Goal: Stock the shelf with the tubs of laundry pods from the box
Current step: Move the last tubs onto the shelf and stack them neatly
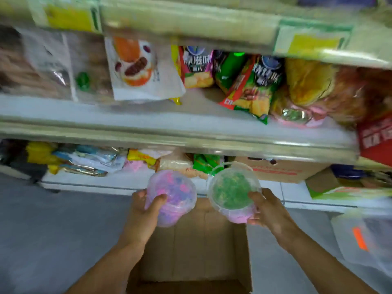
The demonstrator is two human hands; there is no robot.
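Hands come first: the left hand, just left of the frame's centre, grips a clear tub of pink and purple pods from the side, thumb hooked over its near rim and fingers wrapped behind. The right hand, just right of centre, grasps a clear tub of green pods the same way, thumb on the lid's edge; the lower part of that tub shows pink. Both tubs are tilted so their lids face the camera, and they sit side by side, near each other but apart. A thin plastic handle arcs over the green tub's top.

Below the hands, in the lower middle of the frame, an open cardboard box stands on a grey floor; the inside that shows holds no tubs.

Behind the tubs runs the lowest shelf, white-edged, carrying crumpled packets on the left, a green packet at centre and a brown carton with red print on the right. Above it, across the middle of the frame, a second shelf holds snack bags, a white pouch with a fruit picture, and clear bags at far left. Yellow price tags line the top shelf edge. Much of the frame is motion-blurred.
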